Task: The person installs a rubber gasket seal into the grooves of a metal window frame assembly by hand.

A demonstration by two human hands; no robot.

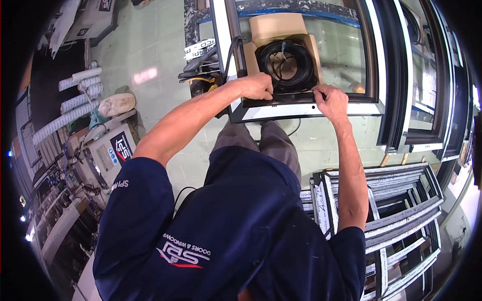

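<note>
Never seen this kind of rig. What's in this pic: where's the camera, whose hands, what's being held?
No machine here: a person works bare-handed. The only picture comes from a camera on their head, looking down past the dark blue shirt.

In front is a dark and white frame. The left hand and right hand are at its near bar, fingers bent; whether they grip something thin is unclear.

Inside the frame's opening you see a cardboard box with coiled black cable. More frames are stacked at lower right.

2 hands (259, 87) (333, 102), 1 touched frame (291, 111), 2 trouser legs (233, 135) (281, 148)
</note>
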